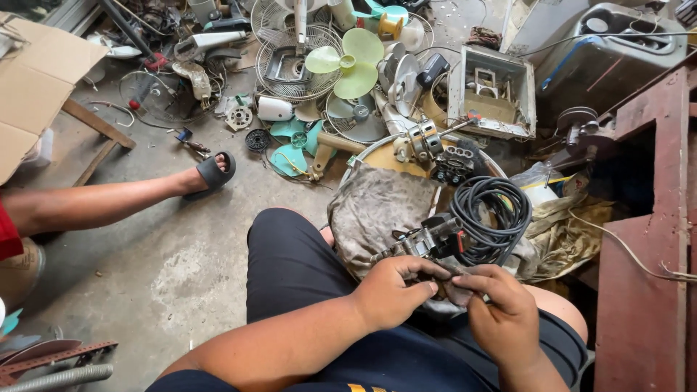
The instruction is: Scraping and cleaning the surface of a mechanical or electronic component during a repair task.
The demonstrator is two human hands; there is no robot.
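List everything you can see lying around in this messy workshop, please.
Small grey metal motor part: one, held over the lap.
Coiled black cable: one, right of the part.
Mottled grey cloth: one, draped over the knee.
Pale green plastic fan blade: one, top centre.
Round wire fan guard: one, left of the blade.
Brown cardboard box: one, top left.
Another person's leg in a black sandal: one, left.
Left hand, right hand: fingers meet below the part.
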